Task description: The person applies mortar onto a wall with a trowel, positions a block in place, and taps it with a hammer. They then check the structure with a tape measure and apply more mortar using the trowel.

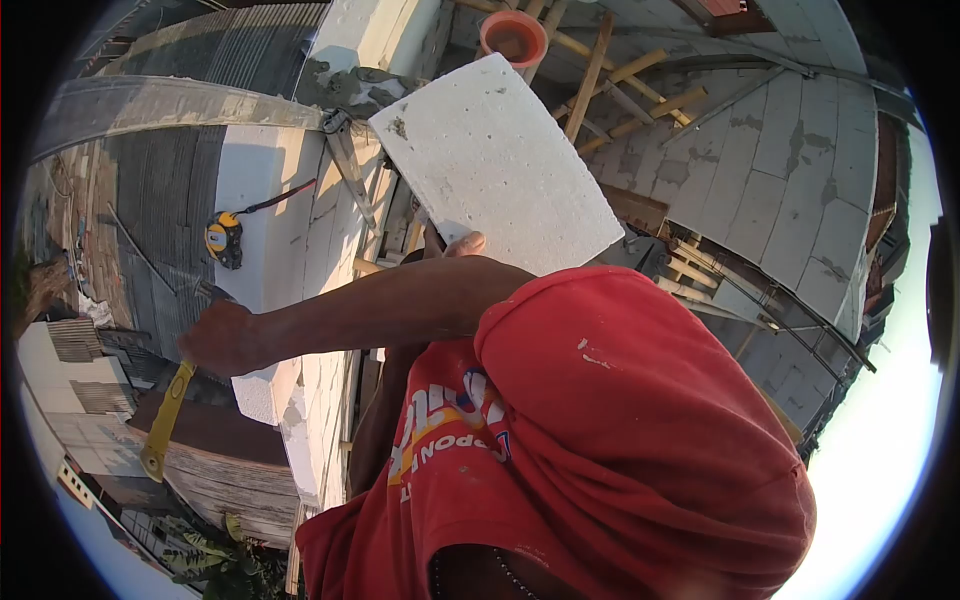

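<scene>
The step in hand seems to be handling the white block (500,165): the left hand (464,244) grips its near edge, the right hand (220,335) is closed around a yellow-handled tool (168,425) (a tape measure (224,240) lies near). The next move, I judge, calls for steady support.

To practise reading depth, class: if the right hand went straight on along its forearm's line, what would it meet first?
The way looks free nearby past the right hand; grey corrugated roofing shows behind that line, apparently well below, but a single view leaves its depth unclear.
</scene>
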A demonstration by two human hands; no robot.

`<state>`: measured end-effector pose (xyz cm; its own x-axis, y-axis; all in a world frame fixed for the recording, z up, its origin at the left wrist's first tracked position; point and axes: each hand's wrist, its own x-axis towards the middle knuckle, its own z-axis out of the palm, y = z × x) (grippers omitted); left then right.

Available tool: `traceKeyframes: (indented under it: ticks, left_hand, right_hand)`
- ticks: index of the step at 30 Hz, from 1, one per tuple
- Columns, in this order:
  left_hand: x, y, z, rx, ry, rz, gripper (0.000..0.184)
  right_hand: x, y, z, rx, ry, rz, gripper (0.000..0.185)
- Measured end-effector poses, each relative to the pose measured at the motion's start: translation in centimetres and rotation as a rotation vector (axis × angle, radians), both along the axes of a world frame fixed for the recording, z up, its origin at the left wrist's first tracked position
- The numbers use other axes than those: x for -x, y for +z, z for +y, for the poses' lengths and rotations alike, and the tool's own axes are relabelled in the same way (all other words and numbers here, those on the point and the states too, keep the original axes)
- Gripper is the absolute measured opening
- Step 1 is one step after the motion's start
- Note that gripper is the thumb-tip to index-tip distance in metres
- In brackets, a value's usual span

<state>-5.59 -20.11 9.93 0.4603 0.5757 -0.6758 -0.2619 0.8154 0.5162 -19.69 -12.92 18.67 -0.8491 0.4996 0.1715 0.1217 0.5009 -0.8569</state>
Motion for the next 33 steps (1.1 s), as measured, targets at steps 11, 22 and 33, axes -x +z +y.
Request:
traceKeyframes:
  ticks: [11, 22, 33]
  left_hand:
    - [0.1, 2.8, 3.4, -0.157, -0.054, 0.015, 0.09]
    - [-4.9, 4.7, 6.0, -0.184, 0.118, -0.277, 0.086]
    - [-2.1, -5.1, 3.4, -0.091, -0.031, -0.058, 0.078]
  right_hand:
    - [-18.1, 8.2, 5.0, 1.143, 0.365, 0.478, 0.037]
    - [-36.6, 11.4, 5.4, 1.152, -0.117, 0.212, 0.034]
    - [-54.4, -0.5, -3.4, 0.832, -1.357, -0.062, 0.044]
